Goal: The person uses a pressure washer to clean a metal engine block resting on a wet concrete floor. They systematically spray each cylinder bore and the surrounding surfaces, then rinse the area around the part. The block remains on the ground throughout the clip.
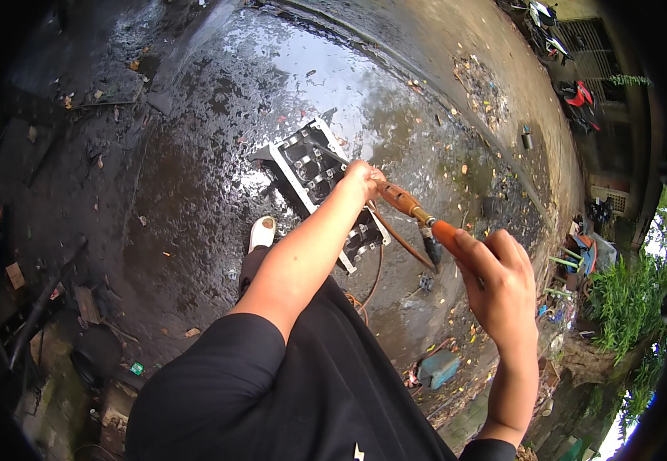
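Note:
With both arms stretched forward, I hold a long spray lance [399, 198] with an orange-brown body and a brass-coloured collar. My left hand [364, 177] is wrapped round its front part. My right hand [501, 278] is closed on the orange rear end. The lance's thin dark tube points down to the left, over a metal engine block [293, 178] with several open bays. That block lies on the wet ground, and my left forearm hides part of it. A brown hose [402, 241] curves below the lance.
One white shoe [262, 231] stands beside the block. A blue-grey box [439, 369] sits on the ground at the lower right. Parked motorbikes [579, 104] stand at the far right, with green plants [624, 300] nearer. Dark scrap and a black pot-like thing [96, 354] lie at the left.

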A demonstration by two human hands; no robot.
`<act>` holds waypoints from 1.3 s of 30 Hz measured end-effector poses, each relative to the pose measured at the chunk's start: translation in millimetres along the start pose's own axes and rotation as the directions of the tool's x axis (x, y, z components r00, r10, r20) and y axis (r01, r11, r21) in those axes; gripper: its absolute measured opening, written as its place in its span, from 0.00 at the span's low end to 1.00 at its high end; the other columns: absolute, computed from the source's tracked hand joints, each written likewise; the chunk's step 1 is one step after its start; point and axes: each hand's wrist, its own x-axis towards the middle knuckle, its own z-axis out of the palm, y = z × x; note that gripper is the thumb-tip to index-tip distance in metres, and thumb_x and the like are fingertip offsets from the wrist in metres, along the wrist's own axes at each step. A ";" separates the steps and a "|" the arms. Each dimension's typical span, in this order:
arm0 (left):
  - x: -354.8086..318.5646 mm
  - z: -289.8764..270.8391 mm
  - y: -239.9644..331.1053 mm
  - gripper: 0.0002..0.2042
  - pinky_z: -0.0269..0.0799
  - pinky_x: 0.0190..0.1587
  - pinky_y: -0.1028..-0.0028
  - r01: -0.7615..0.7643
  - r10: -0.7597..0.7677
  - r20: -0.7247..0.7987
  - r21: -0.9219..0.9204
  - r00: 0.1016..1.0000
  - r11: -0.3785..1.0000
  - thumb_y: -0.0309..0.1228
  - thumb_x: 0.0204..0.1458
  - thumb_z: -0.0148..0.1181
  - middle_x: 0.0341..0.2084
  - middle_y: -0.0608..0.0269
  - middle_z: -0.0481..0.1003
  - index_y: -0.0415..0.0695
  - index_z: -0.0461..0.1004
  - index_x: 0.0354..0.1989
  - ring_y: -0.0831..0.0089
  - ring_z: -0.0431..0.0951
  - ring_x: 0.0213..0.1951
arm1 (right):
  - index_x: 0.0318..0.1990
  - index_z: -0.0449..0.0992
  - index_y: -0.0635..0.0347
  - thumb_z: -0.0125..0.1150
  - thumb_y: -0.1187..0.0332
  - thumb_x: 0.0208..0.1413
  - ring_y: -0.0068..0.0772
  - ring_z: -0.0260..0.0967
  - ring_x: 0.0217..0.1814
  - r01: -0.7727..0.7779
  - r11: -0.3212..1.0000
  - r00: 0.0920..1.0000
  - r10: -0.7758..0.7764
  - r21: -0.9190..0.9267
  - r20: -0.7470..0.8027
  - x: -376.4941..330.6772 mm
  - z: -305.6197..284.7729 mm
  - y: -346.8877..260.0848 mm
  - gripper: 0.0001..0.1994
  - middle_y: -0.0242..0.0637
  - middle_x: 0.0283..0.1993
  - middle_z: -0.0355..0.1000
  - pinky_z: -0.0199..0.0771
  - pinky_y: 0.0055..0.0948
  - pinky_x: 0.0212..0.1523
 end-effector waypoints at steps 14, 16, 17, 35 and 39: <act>-51.1 -2.0 -0.3 0.11 0.49 0.10 0.79 -0.090 0.090 0.002 -0.025 0.996 0.996 0.27 0.56 0.27 0.11 0.69 0.52 0.44 0.53 0.21 0.79 0.50 0.09 | 0.54 0.67 0.59 0.74 0.66 0.38 0.23 0.67 0.32 -0.387 0.470 0.880 0.445 0.793 0.166 -27.3 134.6 6.8 0.32 0.33 0.33 0.71 0.70 0.26 0.37; -61.8 -0.3 -11.3 0.12 0.49 0.08 0.80 -0.046 0.046 0.002 -0.060 0.999 0.997 0.26 0.55 0.31 0.08 0.70 0.50 0.46 0.51 0.18 0.79 0.49 0.07 | 0.54 0.67 0.57 0.72 0.64 0.42 0.19 0.68 0.29 -0.397 0.577 0.893 0.424 0.713 0.153 -16.7 132.0 7.0 0.30 0.36 0.29 0.73 0.68 0.23 0.31; -67.0 0.1 -14.7 0.12 0.49 0.08 0.80 -0.068 0.066 -0.028 -0.048 0.997 0.997 0.26 0.55 0.31 0.08 0.70 0.50 0.45 0.51 0.18 0.79 0.49 0.07 | 0.55 0.67 0.57 0.70 0.65 0.44 0.20 0.68 0.29 -0.392 0.595 0.899 0.408 0.702 0.157 -12.6 128.8 6.9 0.29 0.35 0.29 0.73 0.69 0.23 0.31; -116.4 -53.9 12.1 0.22 0.72 0.38 0.62 -0.170 0.195 0.032 0.640 0.980 0.749 0.50 0.59 0.42 0.34 0.56 0.71 0.42 0.62 0.49 0.65 0.73 0.33 | 0.47 0.77 0.59 0.54 0.62 0.59 0.14 0.59 0.17 -0.401 0.411 0.829 0.542 0.819 0.134 48.4 166.5 24.0 0.14 0.27 0.20 0.69 0.59 0.19 0.19; -134.7 -147.8 72.1 0.22 0.71 0.37 0.66 -0.152 0.373 -0.090 0.807 0.923 0.571 0.49 0.56 0.46 0.32 0.62 0.72 0.44 0.63 0.50 0.69 0.74 0.33 | 0.46 0.76 0.61 0.53 0.63 0.59 0.15 0.60 0.16 -0.349 0.528 0.864 0.501 0.774 0.048 76.8 192.1 41.5 0.14 0.30 0.21 0.69 0.60 0.17 0.17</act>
